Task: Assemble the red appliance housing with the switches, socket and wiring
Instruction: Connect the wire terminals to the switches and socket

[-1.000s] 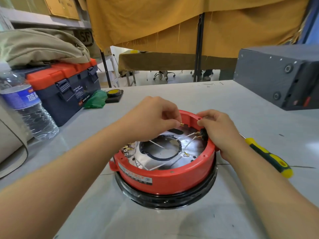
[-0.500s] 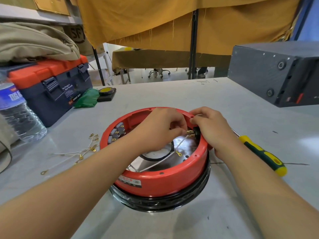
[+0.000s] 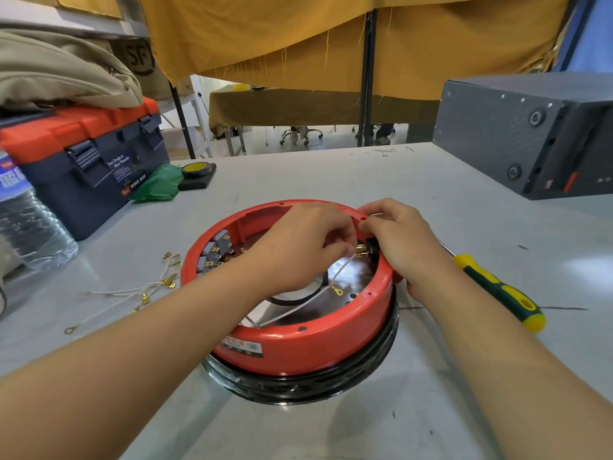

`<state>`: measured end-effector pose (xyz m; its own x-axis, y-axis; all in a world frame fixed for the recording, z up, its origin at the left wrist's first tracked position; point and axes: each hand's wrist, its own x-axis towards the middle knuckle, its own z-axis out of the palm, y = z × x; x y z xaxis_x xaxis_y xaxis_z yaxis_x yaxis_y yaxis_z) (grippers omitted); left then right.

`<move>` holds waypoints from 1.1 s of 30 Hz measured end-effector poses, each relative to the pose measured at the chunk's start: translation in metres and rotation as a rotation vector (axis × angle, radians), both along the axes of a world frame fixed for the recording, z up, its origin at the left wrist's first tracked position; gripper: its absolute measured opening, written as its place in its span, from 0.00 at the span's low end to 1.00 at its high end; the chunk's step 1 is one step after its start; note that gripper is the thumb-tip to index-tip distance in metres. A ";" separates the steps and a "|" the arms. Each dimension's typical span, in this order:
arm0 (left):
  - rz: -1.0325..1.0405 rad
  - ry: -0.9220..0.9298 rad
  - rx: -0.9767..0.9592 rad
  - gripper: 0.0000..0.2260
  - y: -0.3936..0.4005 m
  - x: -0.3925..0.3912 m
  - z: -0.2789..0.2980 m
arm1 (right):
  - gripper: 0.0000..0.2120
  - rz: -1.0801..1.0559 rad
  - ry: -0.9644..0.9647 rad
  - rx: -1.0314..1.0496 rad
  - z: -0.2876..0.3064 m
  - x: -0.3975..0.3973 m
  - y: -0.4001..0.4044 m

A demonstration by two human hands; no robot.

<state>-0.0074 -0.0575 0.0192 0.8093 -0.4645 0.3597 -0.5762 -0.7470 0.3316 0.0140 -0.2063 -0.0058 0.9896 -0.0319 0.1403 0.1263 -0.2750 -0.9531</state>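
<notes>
The red housing [image 3: 298, 340] sits rim-up on the surface [image 3: 331, 171], grey switches [image 3: 215, 250] already seated inside. Left fingers [image 3: 343, 249] pinch a white wire [image 3: 338, 275] onto the black socket [image 3: 371, 249], braced by the right hand [image 3: 403, 240]. Spare wires [image 3: 139, 290] left of the housing await connection.

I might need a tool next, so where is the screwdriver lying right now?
In the head view the screwdriver lies on the grey table to the right of the red housing, just beyond the right hand, with its yellow-green handle nearest the person.
</notes>
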 end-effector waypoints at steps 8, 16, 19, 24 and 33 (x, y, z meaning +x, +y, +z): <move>-0.024 -0.041 0.020 0.02 -0.003 -0.001 0.000 | 0.09 0.010 0.038 0.061 -0.003 0.001 0.004; -0.032 -0.083 0.038 0.02 -0.005 -0.001 0.000 | 0.08 0.113 0.111 0.205 -0.005 0.001 0.007; -0.038 -0.098 0.052 0.02 -0.006 -0.002 0.001 | 0.09 0.115 0.106 0.199 -0.006 0.001 0.007; -0.036 -0.111 0.075 0.02 -0.007 -0.002 0.001 | 0.09 0.129 0.111 0.198 -0.006 0.001 0.006; -0.042 -0.111 0.087 0.02 -0.010 -0.001 0.000 | 0.09 0.130 0.093 0.182 -0.007 0.002 0.006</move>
<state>-0.0088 -0.0675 0.0192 0.7457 -0.5305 0.4031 -0.6372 -0.7446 0.1988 0.0161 -0.2004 -0.0128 0.9954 0.0799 0.0523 0.0590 -0.0846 -0.9947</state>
